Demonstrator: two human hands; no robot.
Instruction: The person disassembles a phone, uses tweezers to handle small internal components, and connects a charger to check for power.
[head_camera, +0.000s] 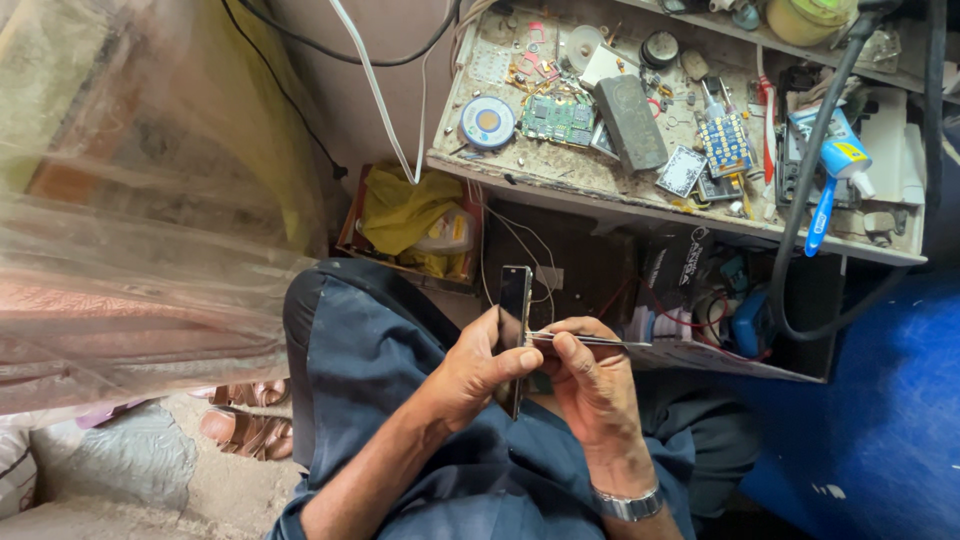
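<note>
Phone (515, 300): glossy dark glass face, metal edge.
Tweezers (585, 341): thin, polished metal.
Watch band (628, 505): shiny metal links.
Trousers (370, 340): matt blue cloth.
Circuit board (558, 119), near the workbench's front edge: matt green.
Workbench (560, 175): rough, dusty, worn surface.

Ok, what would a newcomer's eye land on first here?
The two hands at centre: the left hand grips a phone edge-on while the right hand works metal tweezers against it. Above sits a cluttered workbench with a green circuit board.
</note>
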